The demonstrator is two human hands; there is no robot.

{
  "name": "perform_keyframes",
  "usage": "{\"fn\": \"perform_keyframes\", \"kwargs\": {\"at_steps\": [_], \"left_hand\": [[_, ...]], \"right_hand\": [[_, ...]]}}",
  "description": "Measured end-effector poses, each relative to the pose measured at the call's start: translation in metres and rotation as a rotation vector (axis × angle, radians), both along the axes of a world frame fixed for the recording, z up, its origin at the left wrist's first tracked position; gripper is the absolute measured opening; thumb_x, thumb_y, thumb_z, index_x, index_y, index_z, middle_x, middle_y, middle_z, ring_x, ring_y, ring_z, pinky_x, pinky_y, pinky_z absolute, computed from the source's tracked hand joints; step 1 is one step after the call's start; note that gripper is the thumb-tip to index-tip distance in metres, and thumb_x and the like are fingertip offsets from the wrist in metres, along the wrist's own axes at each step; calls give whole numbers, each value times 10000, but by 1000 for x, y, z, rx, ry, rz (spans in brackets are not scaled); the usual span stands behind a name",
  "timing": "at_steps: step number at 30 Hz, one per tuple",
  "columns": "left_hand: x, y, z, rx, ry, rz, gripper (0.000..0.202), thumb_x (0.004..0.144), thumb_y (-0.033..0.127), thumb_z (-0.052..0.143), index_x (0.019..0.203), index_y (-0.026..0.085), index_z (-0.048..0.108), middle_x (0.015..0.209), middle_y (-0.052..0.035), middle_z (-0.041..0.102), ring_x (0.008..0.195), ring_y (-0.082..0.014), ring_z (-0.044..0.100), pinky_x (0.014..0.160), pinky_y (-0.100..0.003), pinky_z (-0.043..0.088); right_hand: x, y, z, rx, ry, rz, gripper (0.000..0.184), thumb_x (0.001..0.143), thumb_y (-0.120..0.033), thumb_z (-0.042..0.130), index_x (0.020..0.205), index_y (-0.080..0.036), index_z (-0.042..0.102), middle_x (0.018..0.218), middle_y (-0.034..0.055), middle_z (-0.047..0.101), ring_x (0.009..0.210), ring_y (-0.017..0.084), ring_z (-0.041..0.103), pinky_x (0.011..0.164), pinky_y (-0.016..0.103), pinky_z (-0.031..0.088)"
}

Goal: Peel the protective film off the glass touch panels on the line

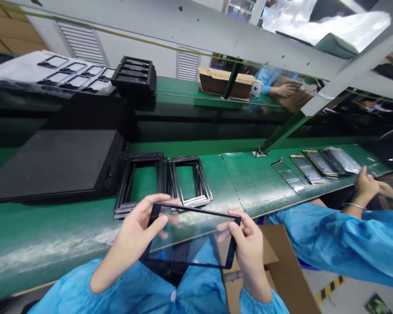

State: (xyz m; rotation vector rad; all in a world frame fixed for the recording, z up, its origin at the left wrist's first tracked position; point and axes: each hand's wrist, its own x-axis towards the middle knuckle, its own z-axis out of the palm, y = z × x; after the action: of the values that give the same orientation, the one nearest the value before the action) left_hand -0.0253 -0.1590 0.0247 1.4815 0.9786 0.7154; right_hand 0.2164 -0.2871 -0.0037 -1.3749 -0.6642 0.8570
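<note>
A clear tablet glass panel with a black border (pixel 193 237) is held out in front of me, over the front edge of the bench. At its left end, my left hand (pixel 140 226) grips it with the thumb on top and the fingers seen through the glass beneath. My right hand (pixel 244 235) pinches the opposite end the same way. Just beyond the panel, two stacks of black rectangular frames lie on the green bench: the left stack (pixel 120 205) and the right stack (pixel 206 192).
Large black trays (pixel 59 161) are piled at the left. Several glass panels (pixel 290 176) lie along the bench at the right, by a co-worker's hand (pixel 365 187). A slanted post (pixel 281 133) rises from the bench. Below stands an open cardboard box (pixel 290 270).
</note>
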Motion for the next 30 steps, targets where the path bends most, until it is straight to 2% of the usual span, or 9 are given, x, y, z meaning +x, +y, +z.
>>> {"fn": "perform_keyframes", "kwargs": {"at_steps": [3, 5, 8, 11, 15, 20, 23, 26, 30], "left_hand": [[5, 7, 9, 557, 206, -44, 444, 994, 299, 672, 1433, 267, 617, 1523, -116, 647, 1416, -341, 597, 1205, -558, 450], [12, 12, 13, 798, 299, -214, 363, 988, 279, 681, 1349, 274, 719, 1366, -76, 758, 1331, -326, 662, 1282, -600, 315], [27, 16, 11, 853, 321, -443, 257, 1046, 265, 600, 1206, 239, 801, 1091, -55, 849, 994, -269, 797, 1056, -471, 570], [37, 14, 4, 830, 325, -474, 295, 1075, 243, 531, 1130, 208, 818, 1008, -59, 858, 875, -255, 805, 778, -364, 631], [26, 15, 3, 900, 313, -326, 337, 1045, 338, 617, 1330, 219, 752, 1344, -100, 777, 1259, -336, 708, 1088, -467, 548], [-10, 24, 3, 641, 326, -150, 396, 1016, 432, 662, 1405, 375, 711, 1409, -24, 743, 1285, -297, 697, 1102, -374, 540], [-13, 18, -8, 422, 293, -334, 390, 971, 468, 708, 1354, 412, 751, 1189, -14, 825, 1003, -265, 789, 875, -290, 623], [-8, 7, -18, 112, 220, -475, 571, 1007, 460, 655, 1568, 431, 552, 982, -5, 808, 740, -206, 753, 684, -266, 625], [-28, 16, -4, -93, 47, -180, 741, 977, 455, 715, 1649, 415, 403, 903, 4, 739, 661, -182, 719, 581, -257, 613]], "right_hand": [[-3, 0, 5, -13, -47, 14, 294, 923, -454, 787, 1053, -195, 735, 760, 85, 840, 508, 242, 778, 527, 302, 619], [-5, -2, 6, -17, -65, 33, 296, 926, -461, 785, 1048, -195, 734, 759, 87, 841, 508, 242, 780, 532, 301, 626], [-8, -6, 1, -23, -80, 34, 285, 941, -454, 773, 1056, -195, 739, 753, 85, 840, 513, 237, 782, 542, 298, 633], [-9, -8, -5, -36, -81, 21, 303, 943, -468, 769, 1057, -188, 745, 750, 91, 840, 519, 238, 783, 538, 296, 631], [3, -2, -5, -4, -44, -13, 345, 921, -493, 782, 1054, -177, 739, 742, 93, 837, 487, 229, 768, 516, 285, 616], [10, 14, 4, 73, -2, 85, 333, 906, -469, 792, 1068, -181, 753, 744, 74, 836, 496, 202, 763, 531, 266, 608], [-5, 25, 3, 12, 61, 420, 338, 904, -446, 793, 1125, -190, 783, 763, 57, 837, 523, 172, 757, 543, 238, 591], [-22, 38, -1, -36, 157, 655, 533, 881, -505, 812, 1321, -213, 738, 798, 41, 834, 578, 183, 774, 589, 263, 605], [-25, 41, -14, 51, 200, 467, 586, 934, -619, 731, 1374, -234, 708, 895, 63, 842, 727, 225, 817, 716, 321, 639]]}}
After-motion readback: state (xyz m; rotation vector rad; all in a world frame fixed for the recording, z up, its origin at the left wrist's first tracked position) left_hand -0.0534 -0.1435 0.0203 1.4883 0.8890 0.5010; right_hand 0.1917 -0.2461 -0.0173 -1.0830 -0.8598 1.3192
